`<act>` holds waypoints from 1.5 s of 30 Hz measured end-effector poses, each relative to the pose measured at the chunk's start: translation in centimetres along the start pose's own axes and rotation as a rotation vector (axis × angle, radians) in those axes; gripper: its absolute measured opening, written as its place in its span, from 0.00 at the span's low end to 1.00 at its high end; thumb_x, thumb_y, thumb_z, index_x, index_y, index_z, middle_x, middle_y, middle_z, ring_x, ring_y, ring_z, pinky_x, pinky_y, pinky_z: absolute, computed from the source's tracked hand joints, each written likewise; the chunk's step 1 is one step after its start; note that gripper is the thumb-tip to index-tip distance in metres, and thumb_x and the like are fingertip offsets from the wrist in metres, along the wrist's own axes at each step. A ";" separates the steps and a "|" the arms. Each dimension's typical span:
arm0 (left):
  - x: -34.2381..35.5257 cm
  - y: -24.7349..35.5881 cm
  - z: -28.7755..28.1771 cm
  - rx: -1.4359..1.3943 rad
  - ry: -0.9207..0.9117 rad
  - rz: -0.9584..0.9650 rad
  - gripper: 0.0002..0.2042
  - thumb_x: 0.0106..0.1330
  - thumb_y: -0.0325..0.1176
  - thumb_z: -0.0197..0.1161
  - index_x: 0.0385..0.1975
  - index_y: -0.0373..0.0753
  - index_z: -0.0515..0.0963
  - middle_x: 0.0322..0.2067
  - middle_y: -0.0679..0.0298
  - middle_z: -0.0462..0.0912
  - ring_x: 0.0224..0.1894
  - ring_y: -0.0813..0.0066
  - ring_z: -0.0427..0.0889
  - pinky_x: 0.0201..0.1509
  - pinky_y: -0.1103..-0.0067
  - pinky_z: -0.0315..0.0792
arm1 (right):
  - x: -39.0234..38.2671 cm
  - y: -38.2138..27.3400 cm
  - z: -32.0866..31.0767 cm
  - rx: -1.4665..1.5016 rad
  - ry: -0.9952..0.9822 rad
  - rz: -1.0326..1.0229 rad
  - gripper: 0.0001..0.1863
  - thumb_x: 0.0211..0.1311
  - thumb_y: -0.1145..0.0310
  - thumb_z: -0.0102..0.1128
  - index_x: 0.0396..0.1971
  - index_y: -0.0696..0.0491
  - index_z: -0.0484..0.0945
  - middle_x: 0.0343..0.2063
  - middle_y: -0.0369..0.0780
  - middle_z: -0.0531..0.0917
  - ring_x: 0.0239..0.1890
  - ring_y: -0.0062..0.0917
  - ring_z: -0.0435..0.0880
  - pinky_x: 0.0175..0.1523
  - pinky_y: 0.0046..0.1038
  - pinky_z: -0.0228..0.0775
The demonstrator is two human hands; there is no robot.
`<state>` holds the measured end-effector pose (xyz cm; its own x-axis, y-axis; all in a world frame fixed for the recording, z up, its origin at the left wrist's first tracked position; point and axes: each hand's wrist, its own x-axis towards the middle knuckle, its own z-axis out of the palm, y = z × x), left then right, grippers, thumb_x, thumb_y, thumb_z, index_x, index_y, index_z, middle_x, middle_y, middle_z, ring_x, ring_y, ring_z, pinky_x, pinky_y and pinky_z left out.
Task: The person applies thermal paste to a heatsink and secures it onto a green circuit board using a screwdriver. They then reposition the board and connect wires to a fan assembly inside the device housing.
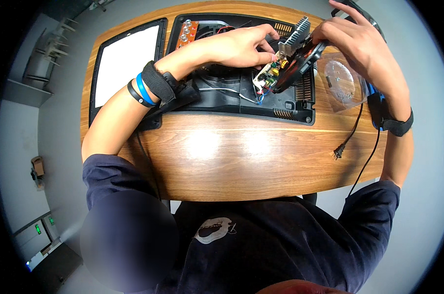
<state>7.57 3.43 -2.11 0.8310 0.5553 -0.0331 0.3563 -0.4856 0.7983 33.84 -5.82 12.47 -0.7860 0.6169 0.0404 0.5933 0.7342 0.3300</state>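
A circuit board (pixel 267 78) with a finned metal heat sink (pixel 295 38) stands tilted above an open black plastic housing (pixel 222 104). Against the board's right side leans a dark round coil-like part (pixel 300 66), also tilted. My left hand (pixel 244 46) reaches in from the left, its fingers curled and the thumb at the board's upper left edge. On the other side, my right hand (pixel 351 43) pinches the upper edge of the coil-like part between thumb and fingers, with one finger raised. Thin white and blue wires (pixel 241 95) run from the board into the housing.
To the left lies a black-framed panel with a white surface (pixel 129 61). An orange strip board (pixel 186 34) sits in the housing's far left corner. Right of the housing, a clear plastic dish (pixel 340 83) holds small parts. A black cord ends in a plug (pixel 338 151) on the wooden table (pixel 222 166).
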 end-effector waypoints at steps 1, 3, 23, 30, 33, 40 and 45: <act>0.0 0.6 -0.2 -0.017 -0.035 -0.066 0.26 0.84 0.40 0.65 0.75 0.38 0.69 0.58 0.54 0.91 0.56 0.70 0.91 0.63 0.73 0.84 | 0.0 -0.7 -0.1 -0.018 -0.018 0.088 0.07 0.68 0.75 0.68 0.44 0.51 0.86 0.44 0.36 0.93 0.52 0.27 0.93 0.83 0.48 0.66; 0.0 0.5 -0.2 -0.033 -0.090 -0.110 0.22 0.85 0.42 0.63 0.71 0.37 0.75 0.53 0.54 0.92 0.56 0.70 0.91 0.61 0.71 0.83 | -0.1 -0.7 -0.5 -0.011 0.006 0.078 0.08 0.66 0.75 0.70 0.44 0.51 0.86 0.44 0.36 0.93 0.53 0.27 0.93 0.83 0.47 0.66; -2.2 3.6 -2.9 0.750 0.447 0.564 0.10 0.69 0.29 0.71 0.47 0.36 0.80 0.43 0.53 0.80 0.49 0.52 0.82 0.54 0.64 0.79 | -3.2 3.3 4.2 -0.055 0.261 -0.007 0.14 0.62 0.77 0.71 0.48 0.53 0.84 0.50 0.40 0.90 0.56 0.38 0.89 0.60 0.39 0.84; -3.4 8.4 -1.8 0.323 0.602 0.283 0.12 0.79 0.24 0.64 0.57 0.33 0.73 0.49 0.45 0.82 0.50 0.52 0.87 0.57 0.64 0.82 | -0.7 2.0 4.1 -0.150 0.255 -0.107 0.14 0.62 0.72 0.69 0.48 0.50 0.82 0.48 0.36 0.87 0.57 0.35 0.87 0.59 0.35 0.82; -2.9 8.1 -2.0 0.125 0.506 0.356 0.14 0.76 0.22 0.63 0.58 0.32 0.74 0.48 0.44 0.86 0.52 0.52 0.90 0.58 0.64 0.83 | 0.6 0.8 4.6 -0.161 0.209 -0.119 0.16 0.60 0.71 0.69 0.48 0.49 0.81 0.49 0.35 0.85 0.54 0.34 0.86 0.58 0.35 0.82; -3.7 8.9 -0.1 0.272 0.550 0.744 0.19 0.67 0.21 0.71 0.57 0.31 0.78 0.55 0.46 0.86 0.56 0.47 0.87 0.61 0.63 0.82 | 2.9 0.9 9.8 0.719 -0.031 0.432 0.12 0.69 0.76 0.68 0.51 0.54 0.87 0.46 0.44 0.90 0.47 0.35 0.89 0.54 0.35 0.83; -3.9 9.0 -0.6 0.383 0.399 0.638 0.30 0.61 0.24 0.78 0.64 0.29 0.75 0.57 0.43 0.84 0.61 0.41 0.83 0.68 0.57 0.78 | 5.5 1.6 15.1 0.778 -0.135 0.214 0.10 0.77 0.66 0.67 0.49 0.56 0.87 0.44 0.49 0.90 0.46 0.33 0.90 0.51 0.37 0.83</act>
<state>7.27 -2.69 5.56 0.7347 0.2584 0.6273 0.0493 -0.9425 0.3305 33.10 3.06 -0.99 -0.6437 0.7585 -0.1021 0.7181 0.5525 -0.4232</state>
